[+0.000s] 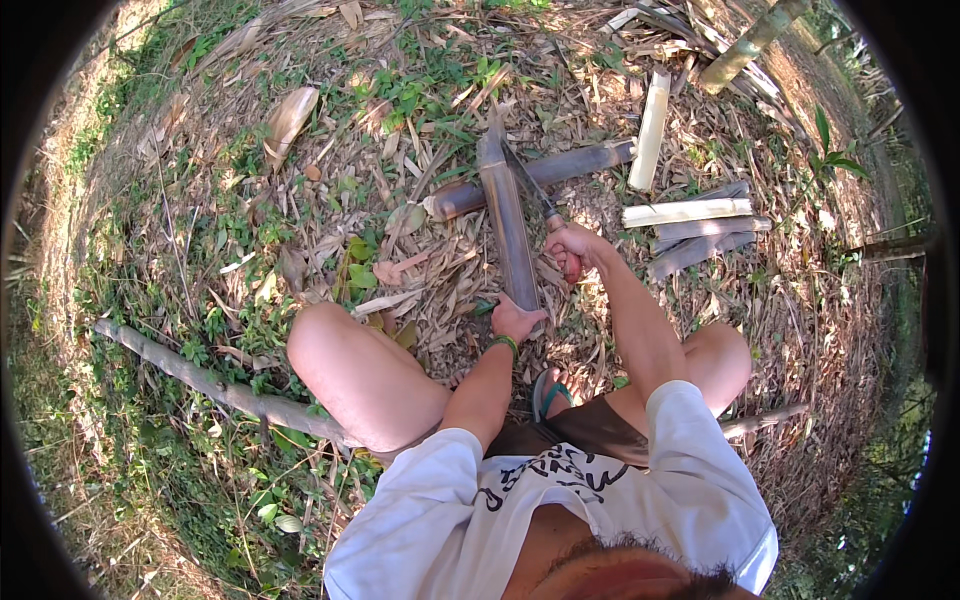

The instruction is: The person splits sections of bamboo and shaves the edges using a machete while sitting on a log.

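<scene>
Bamboo piece (508, 225): stands propped on the crosswise bamboo log (540, 172), its near end under your left hand (517, 320).
Hands: left clasps that end; right hand (572, 250) fists the knife (530, 185) handle.
Progress: pale split strips (685, 212) lie right; this piece looks uncut.
Ground: dry leaf litter (300, 200), grass edges.

A bamboo piece (508, 225) lies ahead, crossing over a second one (540, 172); split strips (690, 225) lie right, probably touching each other.
</scene>
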The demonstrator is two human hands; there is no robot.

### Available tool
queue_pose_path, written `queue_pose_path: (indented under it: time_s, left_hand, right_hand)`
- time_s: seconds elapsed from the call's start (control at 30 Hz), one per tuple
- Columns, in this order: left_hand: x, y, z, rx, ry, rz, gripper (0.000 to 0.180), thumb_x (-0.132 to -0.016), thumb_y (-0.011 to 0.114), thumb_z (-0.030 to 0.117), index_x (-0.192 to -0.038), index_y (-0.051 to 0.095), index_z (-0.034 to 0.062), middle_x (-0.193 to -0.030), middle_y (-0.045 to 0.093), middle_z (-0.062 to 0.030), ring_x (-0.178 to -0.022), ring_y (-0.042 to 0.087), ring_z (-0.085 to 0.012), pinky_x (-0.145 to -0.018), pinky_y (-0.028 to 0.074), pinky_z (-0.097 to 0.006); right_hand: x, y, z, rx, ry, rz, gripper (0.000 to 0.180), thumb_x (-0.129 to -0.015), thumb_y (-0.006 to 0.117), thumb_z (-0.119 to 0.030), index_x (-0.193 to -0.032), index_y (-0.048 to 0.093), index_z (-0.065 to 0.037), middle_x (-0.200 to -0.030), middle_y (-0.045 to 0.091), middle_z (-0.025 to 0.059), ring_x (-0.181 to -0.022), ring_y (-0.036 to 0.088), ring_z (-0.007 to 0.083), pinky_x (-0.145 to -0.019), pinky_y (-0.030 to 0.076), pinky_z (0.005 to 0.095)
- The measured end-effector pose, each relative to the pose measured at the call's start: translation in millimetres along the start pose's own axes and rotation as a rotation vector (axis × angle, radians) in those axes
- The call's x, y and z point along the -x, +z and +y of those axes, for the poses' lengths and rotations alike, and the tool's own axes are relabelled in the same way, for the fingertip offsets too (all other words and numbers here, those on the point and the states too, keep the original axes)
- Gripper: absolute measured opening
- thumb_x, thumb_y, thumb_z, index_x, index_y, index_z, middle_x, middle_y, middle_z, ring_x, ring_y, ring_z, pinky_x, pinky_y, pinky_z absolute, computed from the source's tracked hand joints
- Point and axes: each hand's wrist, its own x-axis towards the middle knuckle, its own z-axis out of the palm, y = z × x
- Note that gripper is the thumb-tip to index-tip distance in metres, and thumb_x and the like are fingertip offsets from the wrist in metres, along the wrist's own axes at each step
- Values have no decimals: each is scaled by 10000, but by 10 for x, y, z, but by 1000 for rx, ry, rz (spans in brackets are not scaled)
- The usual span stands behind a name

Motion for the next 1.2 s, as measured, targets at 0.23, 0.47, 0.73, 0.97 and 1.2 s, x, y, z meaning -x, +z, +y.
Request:
queue_pose_path:
  time_s: [0.23, 0.47, 0.73, 0.97, 1.2]
  left_hand:
    - [-54, -57, 14, -26, 13, -18, 1119, -550, 910, 545, -1310, 434, -124, -1108, 687, -313, -1042, 690, -431, -938, 543, -459]
    - [-146, -198, -188, 191, 87, -155, 1077, -524, 951, 460, -1330, 445, -45, -1165, 696, -239, -1095, 686, -379, -984, 524, -444]
    - [-108, -59, -264, 181, 50, -80, 1153, -549, 942, 466, -1390, 388, -96, -1202, 681, -261, -1117, 678, -384, -998, 518, -431]
    - [-150, -44, -229, 232, 89, -68, 1144, -553, 952, 460, -1391, 395, -86, -1241, 668, -261, -1138, 672, -377, -1015, 508, -426]
    - [-298, 49, -414, 320, 106, -192, 987, -608, 952, 390, -1372, 472, -12, -1311, 648, -170, -1173, 652, -278, -1044, 492, -381]
  right_hand:
    - [-126, 117, 40, 301, -139, 273, 129, -797, 685, -14, -805, 572, -75, -678, 560, 49, -550, 542, 155, -508, 458, 314]
    - [-415, 808, 537, 203, -318, 510, 81, -795, 682, 12, -820, 610, -14, -721, 633, 96, -575, 593, 172, -504, 457, 322]
    - [211, 992, -183, 376, -154, 390, 117, -823, 693, -20, -801, 581, -44, -656, 557, 41, -526, 529, 159, -478, 412, 302]
    - [450, 514, -809, 122, -139, 64, 188, -888, 710, -151, -807, 572, -53, -675, 580, 28, -544, 533, 145, -492, 426, 302]
    - [-363, 1109, 677, 609, -475, 702, 361, -813, 700, -230, -1081, 639, 4, -961, 703, 293, -967, 670, 495, -880, 522, 534]
